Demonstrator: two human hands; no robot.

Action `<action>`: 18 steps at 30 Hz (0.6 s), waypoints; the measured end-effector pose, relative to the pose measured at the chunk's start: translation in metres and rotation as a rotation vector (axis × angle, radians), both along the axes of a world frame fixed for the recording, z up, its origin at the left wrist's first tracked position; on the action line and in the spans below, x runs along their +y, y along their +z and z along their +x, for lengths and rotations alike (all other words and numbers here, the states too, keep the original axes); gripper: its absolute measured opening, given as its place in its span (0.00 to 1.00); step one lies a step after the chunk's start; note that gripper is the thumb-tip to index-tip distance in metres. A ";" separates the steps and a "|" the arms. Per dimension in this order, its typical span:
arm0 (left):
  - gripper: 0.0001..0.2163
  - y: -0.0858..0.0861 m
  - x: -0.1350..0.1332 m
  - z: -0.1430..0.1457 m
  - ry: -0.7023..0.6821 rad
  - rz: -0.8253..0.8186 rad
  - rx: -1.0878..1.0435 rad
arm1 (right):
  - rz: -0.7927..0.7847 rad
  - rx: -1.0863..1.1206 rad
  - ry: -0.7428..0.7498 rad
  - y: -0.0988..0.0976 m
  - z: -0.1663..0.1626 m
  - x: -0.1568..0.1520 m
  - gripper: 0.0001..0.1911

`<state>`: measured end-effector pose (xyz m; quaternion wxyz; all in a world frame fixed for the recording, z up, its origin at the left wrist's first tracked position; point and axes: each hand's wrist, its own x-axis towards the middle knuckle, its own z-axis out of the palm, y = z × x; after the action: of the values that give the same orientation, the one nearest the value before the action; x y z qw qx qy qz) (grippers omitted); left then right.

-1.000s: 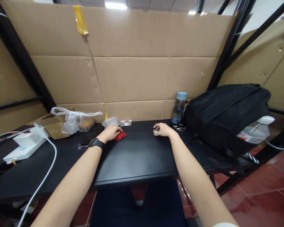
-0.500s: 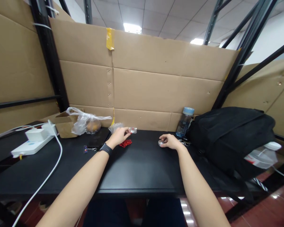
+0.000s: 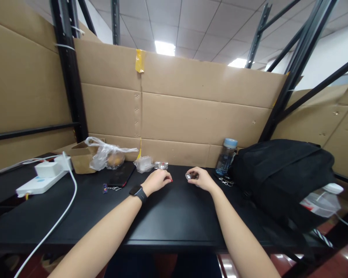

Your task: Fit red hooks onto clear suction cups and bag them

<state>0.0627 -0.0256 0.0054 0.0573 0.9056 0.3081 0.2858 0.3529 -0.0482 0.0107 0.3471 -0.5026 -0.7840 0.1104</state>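
Observation:
My left hand (image 3: 157,181), with a dark watch on its wrist, is low over the black table with its fingers closed. A bit of red cord (image 3: 171,180) shows at its fingertips; the hand hides the rest. Just behind it lies a small shiny silver packet (image 3: 161,165) with a red mark. To the right, my right hand (image 3: 202,179) pinches a small round, shiny, clear-looking object (image 3: 188,176) between thumb and fingers, close to the tabletop. What exactly this object is cannot be made out.
Left of my hands are a crumpled clear plastic piece (image 3: 144,164), a black phone-like slab (image 3: 120,177) with a keychain, a tied plastic bag (image 3: 113,156) and a white power strip (image 3: 42,182). A bottle (image 3: 226,158), keys (image 3: 226,181) and a black backpack (image 3: 281,173) stand right.
My left hand has let go of the silver packet, which now lies at the back, and has come down onto the red cord. My right hand has moved slightly left with the round object.

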 end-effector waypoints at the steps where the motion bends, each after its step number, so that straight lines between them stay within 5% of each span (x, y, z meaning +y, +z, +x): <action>1: 0.06 -0.001 0.000 0.000 -0.020 -0.005 -0.002 | -0.034 -0.037 0.035 -0.001 -0.012 -0.001 0.19; 5: 0.07 -0.008 0.001 0.004 -0.107 -0.031 0.009 | -0.130 -0.162 -0.004 -0.009 -0.046 -0.005 0.16; 10: 0.07 -0.015 -0.003 0.011 -0.152 -0.063 0.079 | -0.132 -0.143 -0.027 -0.015 -0.049 -0.005 0.16; 18: 0.07 -0.016 -0.010 0.013 -0.033 -0.079 0.089 | -0.139 -0.057 -0.022 -0.021 -0.047 -0.004 0.18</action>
<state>0.0757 -0.0352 -0.0109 0.0837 0.9194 0.3064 0.2320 0.3054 -0.0519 -0.0100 0.2900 -0.5372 -0.7785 0.1462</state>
